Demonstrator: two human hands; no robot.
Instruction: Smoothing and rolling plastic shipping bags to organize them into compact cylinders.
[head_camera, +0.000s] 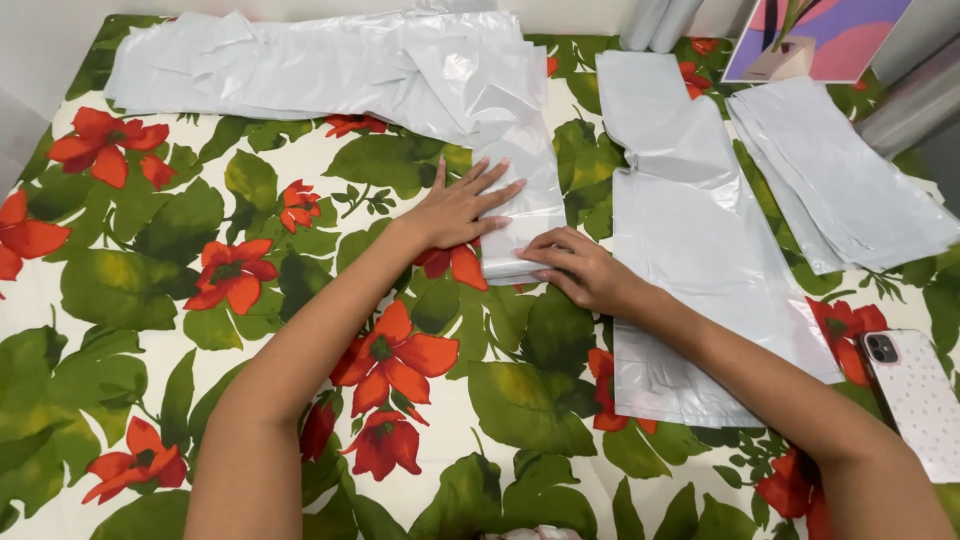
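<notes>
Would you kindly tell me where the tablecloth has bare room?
Bare: left of the left hand, below the long bag pile; also the near edge between the forearms. Crowded: right side, with flat bags, stacked bags, phone.

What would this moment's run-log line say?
left hand: flat on folded grey plastic bag | right hand: fingertips at bag's lower edge | flat bags alongside | floral tablecloth

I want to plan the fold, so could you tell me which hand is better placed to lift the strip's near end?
Probably the right hand: its fingers touch the folded grey bag's near end.
</notes>
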